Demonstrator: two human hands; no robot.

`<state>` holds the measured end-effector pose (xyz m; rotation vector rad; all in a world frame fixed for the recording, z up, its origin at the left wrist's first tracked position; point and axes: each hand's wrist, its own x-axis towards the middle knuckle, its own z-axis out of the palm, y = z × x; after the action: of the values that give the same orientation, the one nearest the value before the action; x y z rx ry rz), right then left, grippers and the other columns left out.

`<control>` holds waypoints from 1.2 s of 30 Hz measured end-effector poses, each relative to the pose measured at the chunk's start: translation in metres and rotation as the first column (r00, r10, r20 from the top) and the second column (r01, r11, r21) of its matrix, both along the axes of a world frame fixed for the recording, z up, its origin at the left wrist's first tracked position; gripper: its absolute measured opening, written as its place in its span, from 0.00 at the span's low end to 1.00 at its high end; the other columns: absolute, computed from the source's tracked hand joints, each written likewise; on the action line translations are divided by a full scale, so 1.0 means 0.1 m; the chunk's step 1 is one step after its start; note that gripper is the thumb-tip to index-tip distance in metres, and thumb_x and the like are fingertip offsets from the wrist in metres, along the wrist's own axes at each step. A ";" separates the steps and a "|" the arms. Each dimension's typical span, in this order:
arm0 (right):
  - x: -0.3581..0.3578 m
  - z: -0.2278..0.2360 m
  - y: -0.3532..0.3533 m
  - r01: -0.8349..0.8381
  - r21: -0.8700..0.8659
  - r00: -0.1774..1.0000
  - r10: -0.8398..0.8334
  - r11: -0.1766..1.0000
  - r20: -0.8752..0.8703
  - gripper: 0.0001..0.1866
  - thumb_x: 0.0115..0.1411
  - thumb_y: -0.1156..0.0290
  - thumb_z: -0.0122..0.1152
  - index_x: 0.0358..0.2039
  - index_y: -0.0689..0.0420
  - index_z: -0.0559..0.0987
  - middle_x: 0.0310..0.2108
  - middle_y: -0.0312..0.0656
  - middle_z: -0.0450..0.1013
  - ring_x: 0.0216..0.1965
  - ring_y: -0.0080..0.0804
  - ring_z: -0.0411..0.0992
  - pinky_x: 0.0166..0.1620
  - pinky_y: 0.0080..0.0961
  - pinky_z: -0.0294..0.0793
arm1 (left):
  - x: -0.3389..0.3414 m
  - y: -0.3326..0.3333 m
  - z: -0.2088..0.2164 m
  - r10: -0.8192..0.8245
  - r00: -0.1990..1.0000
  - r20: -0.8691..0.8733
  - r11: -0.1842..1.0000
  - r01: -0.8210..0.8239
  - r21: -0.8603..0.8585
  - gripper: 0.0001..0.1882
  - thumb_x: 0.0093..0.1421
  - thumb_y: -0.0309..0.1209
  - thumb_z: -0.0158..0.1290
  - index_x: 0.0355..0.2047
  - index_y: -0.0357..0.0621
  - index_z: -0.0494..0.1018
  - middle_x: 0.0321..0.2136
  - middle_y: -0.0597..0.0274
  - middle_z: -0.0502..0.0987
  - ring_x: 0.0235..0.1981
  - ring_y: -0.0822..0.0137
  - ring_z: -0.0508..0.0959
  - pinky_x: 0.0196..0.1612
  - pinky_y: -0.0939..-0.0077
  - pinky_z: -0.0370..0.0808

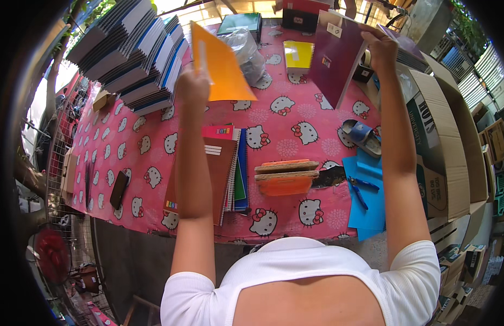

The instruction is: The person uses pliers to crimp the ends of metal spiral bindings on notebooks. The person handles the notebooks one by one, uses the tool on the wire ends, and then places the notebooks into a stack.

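Note:
My left hand (pixel 193 86) grips an orange notebook cover (pixel 222 68) by its left edge, lifted over the table. Off to the right, my right hand (pixel 380 46) pinches a purple notebook (pixel 338 57) by its upper right corner and holds it upright. Below, between my arms, lies a pile of spiral notebooks with a brown one (pixel 211 174) on top; my left forearm partly covers it. To its right sits an orange block with brown layers (pixel 287 176). Near my right forearm, pliers with blue handles (pixel 360 190) rest on blue sheets (pixel 366 217).
Tall stacked spiral notebooks (pixel 138 60) stand at the far left. A dark phone-like object (pixel 119 190) lies on the pink tablecloth (pixel 149 201). A yellow pad (pixel 299 54), clear plastic bag (pixel 243 51) and blue slipper (pixel 362 136) are farther off. Open cardboard boxes (pixel 442 146) line the right side.

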<state>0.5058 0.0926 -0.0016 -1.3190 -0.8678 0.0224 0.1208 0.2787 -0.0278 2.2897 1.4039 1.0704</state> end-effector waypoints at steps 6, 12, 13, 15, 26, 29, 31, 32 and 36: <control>-1.43 -1.01 0.42 0.320 -0.399 0.238 0.335 0.859 0.912 0.06 0.49 0.71 0.54 0.26 0.55 0.79 0.25 0.40 0.74 0.29 0.36 0.75 0.29 0.31 0.74 | -0.79 -0.30 0.08 0.104 0.959 0.264 0.977 -0.149 0.154 0.12 0.61 0.29 0.46 0.39 0.35 0.72 0.29 0.45 0.79 0.32 0.52 0.80 0.37 0.61 0.74; -1.79 -2.12 0.17 -0.456 -0.761 0.686 0.727 0.462 0.030 0.20 0.51 0.72 0.64 0.46 0.59 0.77 0.50 0.47 0.72 0.47 0.33 0.74 0.48 0.31 0.74 | -1.16 -0.53 -0.27 -0.118 0.552 0.826 0.923 0.369 -0.114 0.11 0.64 0.24 0.44 0.46 0.33 0.69 0.40 0.61 0.75 0.40 0.70 0.74 0.46 0.77 0.69; -1.88 -1.90 0.06 -0.423 -0.619 0.709 0.667 0.662 0.229 0.30 0.51 0.73 0.68 0.55 0.59 0.70 0.50 0.51 0.71 0.51 0.32 0.70 0.53 0.27 0.69 | -1.25 -0.62 -0.34 -0.140 0.543 0.828 0.894 0.429 -0.130 0.13 0.65 0.26 0.45 0.49 0.34 0.68 0.43 0.62 0.75 0.41 0.72 0.74 0.47 0.78 0.69; -1.88 -1.56 -0.30 -0.570 -0.417 0.800 0.595 0.709 -0.081 0.31 0.52 0.75 0.66 0.57 0.59 0.67 0.51 0.48 0.71 0.49 0.30 0.71 0.52 0.26 0.70 | -1.19 -0.92 -0.32 -0.270 0.647 0.713 0.894 0.443 -0.063 0.15 0.65 0.28 0.47 0.50 0.34 0.67 0.43 0.61 0.75 0.43 0.72 0.73 0.48 0.76 0.68; -1.96 -1.75 -1.49 -0.308 -0.404 0.951 0.270 0.861 -0.149 0.11 0.50 0.83 0.65 0.36 0.60 0.79 0.32 0.34 0.77 0.35 0.23 0.75 0.40 0.22 0.76 | -0.75 -1.44 -0.81 -0.577 0.475 0.665 0.558 0.824 -0.104 0.15 0.63 0.23 0.50 0.50 0.35 0.68 0.43 0.63 0.74 0.45 0.75 0.71 0.49 0.79 0.67; -2.01 -1.86 -1.49 -0.147 -0.423 0.975 0.204 0.894 0.091 0.07 0.49 0.79 0.66 0.30 0.58 0.79 0.28 0.36 0.77 0.32 0.23 0.75 0.35 0.20 0.74 | -0.76 -1.48 -0.92 -0.485 0.489 0.725 0.550 0.815 -0.181 0.14 0.61 0.20 0.50 0.48 0.36 0.69 0.41 0.63 0.74 0.43 0.75 0.71 0.48 0.79 0.67; -2.00 -1.87 -1.53 -0.127 -0.561 0.958 0.248 0.818 0.146 0.06 0.49 0.74 0.66 0.26 0.58 0.77 0.23 0.40 0.74 0.27 0.25 0.74 0.28 0.18 0.69 | -0.75 -1.51 -0.95 -0.389 0.474 0.790 0.530 0.816 -0.229 0.13 0.61 0.19 0.50 0.46 0.37 0.69 0.40 0.64 0.73 0.42 0.76 0.71 0.48 0.79 0.67; -2.01 -1.82 -1.55 -0.123 -0.563 0.959 0.244 0.817 0.144 0.06 0.49 0.74 0.66 0.26 0.58 0.77 0.23 0.40 0.74 0.27 0.25 0.74 0.28 0.18 0.69 | -0.75 -1.52 -0.93 -0.409 0.444 0.797 0.547 0.818 -0.175 0.13 0.60 0.18 0.50 0.46 0.38 0.68 0.39 0.64 0.73 0.41 0.76 0.71 0.47 0.80 0.67; -1.96 -1.89 -1.60 -0.360 -0.500 0.923 0.379 0.787 -0.069 0.06 0.49 0.72 0.65 0.28 0.58 0.78 0.23 0.40 0.75 0.25 0.27 0.74 0.27 0.22 0.69 | -0.75 -1.62 -0.87 -0.404 0.439 0.803 0.548 0.819 -0.172 0.14 0.59 0.16 0.50 0.44 0.40 0.67 0.39 0.65 0.72 0.42 0.75 0.71 0.49 0.78 0.67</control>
<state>0.3099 -0.0670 -0.1904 -1.6149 -1.1949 0.5764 0.0460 0.1165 -0.1145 1.4659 0.3262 0.9085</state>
